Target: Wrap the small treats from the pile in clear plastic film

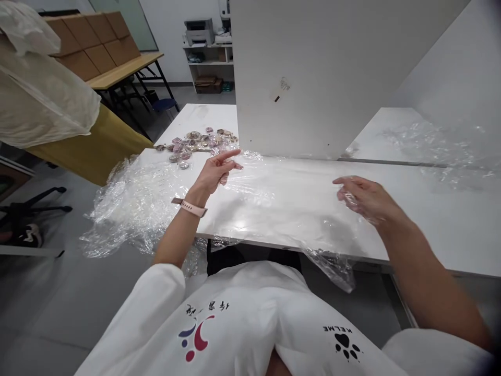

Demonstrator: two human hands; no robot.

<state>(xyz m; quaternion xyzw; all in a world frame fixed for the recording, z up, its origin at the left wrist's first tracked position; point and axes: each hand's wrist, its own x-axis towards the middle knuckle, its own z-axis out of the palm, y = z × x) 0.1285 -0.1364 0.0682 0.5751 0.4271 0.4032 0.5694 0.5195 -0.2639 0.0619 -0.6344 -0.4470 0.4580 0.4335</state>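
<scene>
A sheet of clear plastic film (289, 193) lies spread over the white table between my hands, and part of it hangs over the front edge. My left hand (213, 172), with a pink watch band on its wrist, has its index finger stretched out and the other fingers curled at the film's left side. My right hand (364, 198) pinches the film at the right, its fingers pointing left; crinkled plastic covers the lower fingers, which look pinkish through it. Just beyond my left hand sits a pile of small film-wrapped pieces (203, 142), purple and brown, their kind unclear.
A tall white panel (289, 78) stands upright at the table's back. Crumpled clear film (136, 203) heaps over the left edge, with more film (446, 151) at the right. Cardboard boxes (92, 44), a printer (199, 33) and a chair base (33, 209) are farther off.
</scene>
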